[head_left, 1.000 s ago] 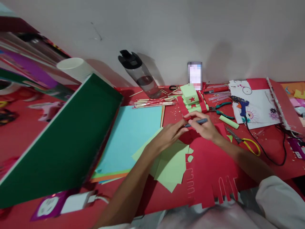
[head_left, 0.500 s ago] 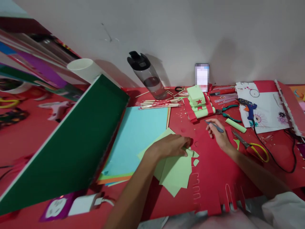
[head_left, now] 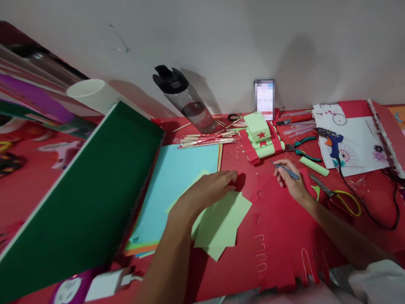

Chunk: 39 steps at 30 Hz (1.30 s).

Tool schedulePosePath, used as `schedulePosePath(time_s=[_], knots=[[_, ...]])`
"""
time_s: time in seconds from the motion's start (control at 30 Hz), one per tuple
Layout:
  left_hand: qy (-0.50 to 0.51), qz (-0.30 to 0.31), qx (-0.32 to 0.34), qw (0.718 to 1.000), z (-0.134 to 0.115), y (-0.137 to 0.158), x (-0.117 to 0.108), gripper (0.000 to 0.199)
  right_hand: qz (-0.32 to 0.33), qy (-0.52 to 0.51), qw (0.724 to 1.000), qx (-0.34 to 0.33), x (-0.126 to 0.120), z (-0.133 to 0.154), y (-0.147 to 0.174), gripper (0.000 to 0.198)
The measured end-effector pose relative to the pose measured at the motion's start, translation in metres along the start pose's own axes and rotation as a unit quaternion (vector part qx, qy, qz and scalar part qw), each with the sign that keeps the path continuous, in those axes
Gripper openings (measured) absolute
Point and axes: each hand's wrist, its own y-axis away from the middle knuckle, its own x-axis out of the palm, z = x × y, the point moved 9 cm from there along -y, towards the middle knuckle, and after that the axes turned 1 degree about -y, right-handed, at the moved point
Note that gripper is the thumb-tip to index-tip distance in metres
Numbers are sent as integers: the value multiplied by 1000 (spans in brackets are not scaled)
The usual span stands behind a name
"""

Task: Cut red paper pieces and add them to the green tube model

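Note:
My left hand [head_left: 211, 188] reaches over several overlapping light green paper sheets [head_left: 221, 223], fingers stretched loosely forward, with nothing visible in them. What lies under its palm is hidden. A slim grey-blue pen-like tool [head_left: 290, 172] sits in the closed fingers of my right hand [head_left: 289, 181], its tip pointing up and left; whether it is a pen or a craft knife I cannot tell. Beneath that hand lies red paper [head_left: 284, 228] with rounded outlines and cuts along its left side and lower edge. Yellow-handled scissors [head_left: 343, 200] rest right of my right hand.
A green board [head_left: 85, 190] leans at the left. Behind stand a water bottle [head_left: 190, 101], a bundle of sticks [head_left: 205, 139] and a green-and-red paper model [head_left: 261, 137]. Pliers [head_left: 303, 147], a green paper roll [head_left: 314, 166] and a glue gun [head_left: 331, 140] lie to the right.
My left hand has moved left, away from the red paper's edge, and the green sheets have shifted left too. Small green pieces there no longer show. My right hand keeps the pen-like tool.

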Motion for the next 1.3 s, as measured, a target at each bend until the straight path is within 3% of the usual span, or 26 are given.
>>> schedulePosePath(time_s=[0.23,0.37,0.5,0.6,0.83,1.0,1.3], knots=[[-71,-131,81,986,-10,-13,-7,37,-15,-30,999,7,-2,-4,-1,28],[-40,-168,109,979,-28,-14,-8,29,-27,-62,998,14,-5,-8,-3,27],[48,-124,161,978,-68,-26,9,25,-35,-96,994,31,-7,-13,-3,25],[47,-83,140,986,-82,-41,20,29,-49,-118,991,41,-10,-14,-3,25],[-1,-10,119,993,-83,-67,28,23,-66,-168,982,58,-13,-18,-5,28],[44,-1,126,991,-85,-72,23,12,-62,-184,979,60,-14,-20,-7,29],[101,-11,120,988,-77,-61,20,13,-51,-175,982,56,-13,-21,-8,29]])
